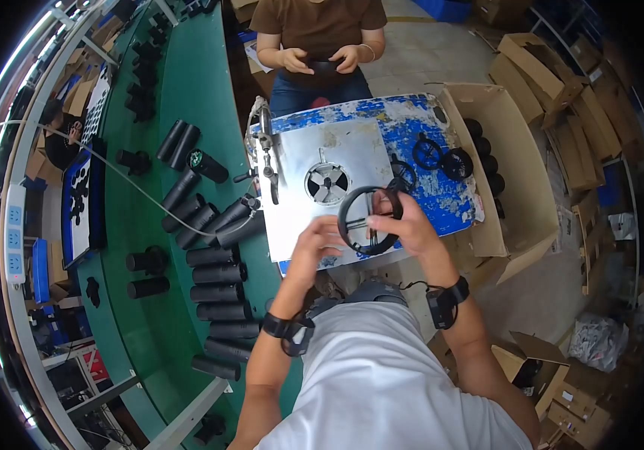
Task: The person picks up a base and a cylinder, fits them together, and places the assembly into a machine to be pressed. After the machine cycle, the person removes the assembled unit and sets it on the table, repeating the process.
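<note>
A black ring-shaped plastic part (371,249) with thin inner ribs is held tilted above the near edge of a metal plate (292,225). My right hand (410,227) grips its right side, the thumb reaching across the opening. At the left rim, the bent fingers of my left hand (317,244) close on the same ring. Just beyond it, a round fixture (328,184) with metal segments is set in the plate. Similar black rings (428,154) lie on the worn blue tabletop (442,199) to the right.
A metal lever valve (266,146) stands at the plate's left edge, with a hose (142,187) nearby. Black tubes (213,274) lie on the green bench (176,337) at left. An open carton (521,180) holds black parts at right. Across the table sits a person (322,30) holding a dark part.
</note>
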Demonstrator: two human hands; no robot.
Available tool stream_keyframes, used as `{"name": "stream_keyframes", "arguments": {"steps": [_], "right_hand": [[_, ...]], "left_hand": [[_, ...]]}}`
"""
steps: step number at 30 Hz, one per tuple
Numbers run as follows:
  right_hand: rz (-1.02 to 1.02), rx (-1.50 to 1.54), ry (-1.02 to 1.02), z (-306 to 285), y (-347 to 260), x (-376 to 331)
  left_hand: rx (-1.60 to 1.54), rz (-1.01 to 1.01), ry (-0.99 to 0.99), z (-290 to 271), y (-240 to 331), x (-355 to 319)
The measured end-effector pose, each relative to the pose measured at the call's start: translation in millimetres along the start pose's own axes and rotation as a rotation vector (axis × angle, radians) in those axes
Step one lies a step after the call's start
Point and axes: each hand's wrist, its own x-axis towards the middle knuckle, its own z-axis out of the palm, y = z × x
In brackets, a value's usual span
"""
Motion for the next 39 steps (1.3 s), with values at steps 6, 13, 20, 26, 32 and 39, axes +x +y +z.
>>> {"name": "stream_keyframes", "arguments": {"steps": [6, 13, 20, 26, 32, 39], "right_hand": [[0.058, -0.140, -0.025, 30, 8, 7], [0.091, 0.103, 0.160, 36, 39, 1], [-0.081, -0.503, 0.253, 38, 57, -10], [0.070, -0.421, 0.231, 32, 91, -22], [0.105, -0.400, 0.227, 23, 101, -30], [0.051, -0.391, 0.370, -16, 89, -47]], "left_hand": [[0.102, 0.107, 0.062, 11, 20, 0], [0.125, 0.261, 0.251, 19, -3, 0], [0.512, 0.250, 0.181, 8, -17, -10], [0.456, 0.130, 0.172, -2, -44, -13], [0.430, -0.036, 0.097, -2, -48, -15], [0.343, 0.030, -0.076, -18, -59, -14]]}}
